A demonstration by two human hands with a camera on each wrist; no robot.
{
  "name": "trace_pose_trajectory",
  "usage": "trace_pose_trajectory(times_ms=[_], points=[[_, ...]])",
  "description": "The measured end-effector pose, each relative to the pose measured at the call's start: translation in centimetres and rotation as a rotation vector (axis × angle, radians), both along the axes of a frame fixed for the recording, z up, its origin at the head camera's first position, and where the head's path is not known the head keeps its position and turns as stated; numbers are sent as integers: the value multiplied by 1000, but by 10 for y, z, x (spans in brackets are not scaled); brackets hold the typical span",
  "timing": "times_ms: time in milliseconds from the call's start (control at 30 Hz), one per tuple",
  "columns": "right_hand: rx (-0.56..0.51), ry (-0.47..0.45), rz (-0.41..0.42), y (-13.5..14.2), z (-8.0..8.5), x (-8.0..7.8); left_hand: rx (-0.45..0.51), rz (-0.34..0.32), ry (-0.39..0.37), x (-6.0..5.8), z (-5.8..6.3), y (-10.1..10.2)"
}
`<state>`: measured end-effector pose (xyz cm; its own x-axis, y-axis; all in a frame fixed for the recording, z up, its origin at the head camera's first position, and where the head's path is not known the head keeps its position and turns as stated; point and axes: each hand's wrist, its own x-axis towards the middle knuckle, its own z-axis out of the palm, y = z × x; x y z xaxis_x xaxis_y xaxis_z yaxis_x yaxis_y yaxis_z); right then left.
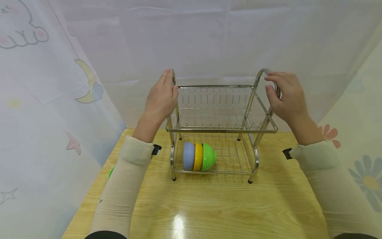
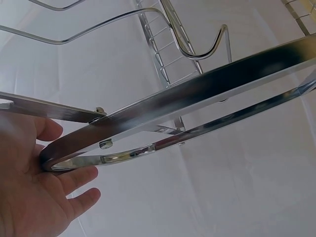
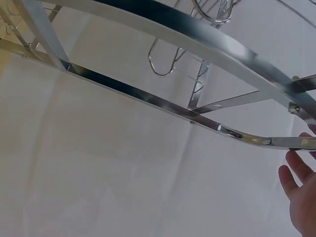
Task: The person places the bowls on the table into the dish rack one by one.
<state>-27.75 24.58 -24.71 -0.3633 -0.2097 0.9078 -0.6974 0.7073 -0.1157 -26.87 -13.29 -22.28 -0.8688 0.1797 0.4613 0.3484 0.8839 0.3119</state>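
Note:
A two-tier metal dish rack [image 1: 222, 131] stands on the wooden table. My left hand [image 1: 161, 96] holds the top of its left side frame; in the left wrist view, the curved end of the frame [image 2: 74, 143] lies between the thumb and fingers of that hand [image 2: 39, 182]. On the opposite side, my right hand [image 1: 286, 94] has its bent fingers and thumb around the top of the right side frame [image 1: 259, 78]. Its fingertips touch the metal in the right wrist view, where the hand [image 3: 303, 197] is partly cut off. The upper tier carries nothing.
On the lower tier, a blue bowl [image 1: 188, 156], a yellow bowl [image 1: 198, 156] and a green bowl [image 1: 209, 156] lie sideways, nested together at the left. A green object [image 1: 111, 172] is mostly hidden behind the left sleeve. Printed cloth [image 1: 203, 43] hangs behind and beside the table [image 1: 215, 205].

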Motion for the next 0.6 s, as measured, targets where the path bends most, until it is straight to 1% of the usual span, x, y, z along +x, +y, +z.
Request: trace_pose_trajectory(times_ms=[100, 167, 233, 333, 433, 533, 600], points=[[-56, -66, 24, 4, -2, -7, 2, -5, 3, 2, -1, 0], [-67, -115, 44, 8, -3, -9, -1, -10, 5, 3, -3, 0], [-67, -167, 63, 12, -3, -10, -1, -18, 10, 6, -4, 0], [-92, -221, 91, 13, -3, -9, -2, -34, 9, 10, -5, -2], [-134, -231, 140, 7, -2, -4, 8, -60, 7, 14, -6, -6], [-175, -216, 202, -4, 2, 5, 26, -92, 7, 19, -7, -14], [-191, -208, 227, -12, 5, 13, 37, -117, 21, 21, -8, -19]])
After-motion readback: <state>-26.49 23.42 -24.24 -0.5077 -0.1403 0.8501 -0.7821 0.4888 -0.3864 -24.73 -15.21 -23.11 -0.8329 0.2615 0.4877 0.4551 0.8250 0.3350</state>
